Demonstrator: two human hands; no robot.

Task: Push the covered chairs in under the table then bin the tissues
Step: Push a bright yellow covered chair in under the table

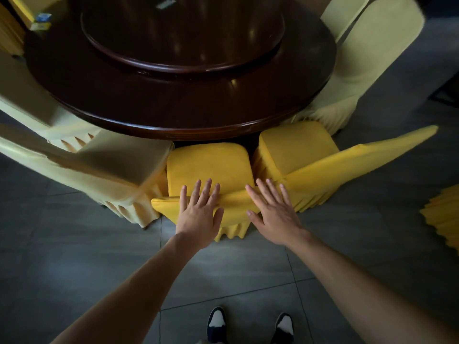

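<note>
Both hands, left hand (198,209) and right hand (274,214), are pressing flat, fingers straight, on the near yellow chair (208,165) backrest top; the grip is apart, clamping nothing; the cover is looking soft and slippery, so pushing the stiff frame underneath toward the bench (173,105) seems wiser.

A grey tiled floor (248,276) is seen below; dim light is reflected off the dark turntable (182,33).

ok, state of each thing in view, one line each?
Left hand: open, flat on the middle chair's backrest top.
Right hand: open, flat on the same backrest.
Middle chair: yellow cover, seat front just under the table edge.
Right chair: yellow cover, angled, seat mostly outside the table.
Left chair: cream cover, seat corner at the table edge.
</note>
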